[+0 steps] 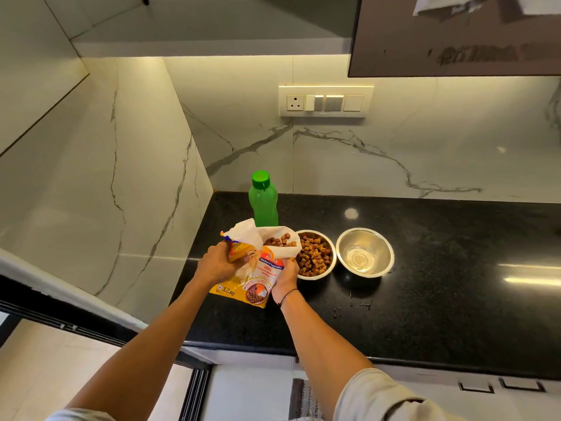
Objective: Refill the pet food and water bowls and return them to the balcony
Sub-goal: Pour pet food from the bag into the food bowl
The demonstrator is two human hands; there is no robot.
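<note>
Lighting: warm strip glowing under the upper cabinet [455,41], washing the marble backsplash [394,153]. Glare: bright streaks lying on the black countertop [455,299] (right side). Distortion: wide-angle bending at the edges. Focus: centre reading sharp, the cabinet blurring.

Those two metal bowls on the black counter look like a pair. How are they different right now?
The left bowl is heaped with brown kibble; the right bowl holds only what looks like a little clear water at its bottom. The food bag's open mouth, gripped by the left hand and right hand, leans over the left bowl's rim; the right bowl stands apart, untouched. Both are round, shiny steel and sit upright.
</note>
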